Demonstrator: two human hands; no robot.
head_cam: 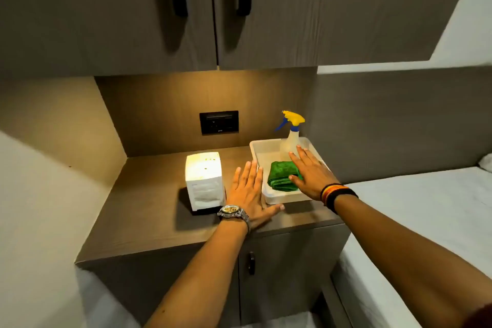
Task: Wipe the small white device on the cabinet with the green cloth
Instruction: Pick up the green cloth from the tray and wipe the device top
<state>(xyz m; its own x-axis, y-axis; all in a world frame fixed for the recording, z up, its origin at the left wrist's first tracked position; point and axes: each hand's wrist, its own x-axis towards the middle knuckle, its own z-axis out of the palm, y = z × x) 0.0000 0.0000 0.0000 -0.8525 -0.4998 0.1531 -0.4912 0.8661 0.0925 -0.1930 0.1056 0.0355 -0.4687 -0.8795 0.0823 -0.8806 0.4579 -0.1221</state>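
A small white box-shaped device [203,181] stands on the wood-grain cabinet top [149,210], under a warm light. To its right a folded green cloth [282,177] lies in a white tray [262,149]. My left hand [249,193], with a watch on the wrist, hovers flat with fingers spread between the device and the tray. Held flat over the tray, my right hand [311,174] has its fingers apart and its thumb over the cloth's right edge. Neither hand holds anything.
A spray bottle [292,132] with a yellow and blue head stands at the back of the tray. A black wall socket [218,122] sits behind. Upper cabinet doors [133,13] hang overhead. A white bed [426,221] lies to the right.
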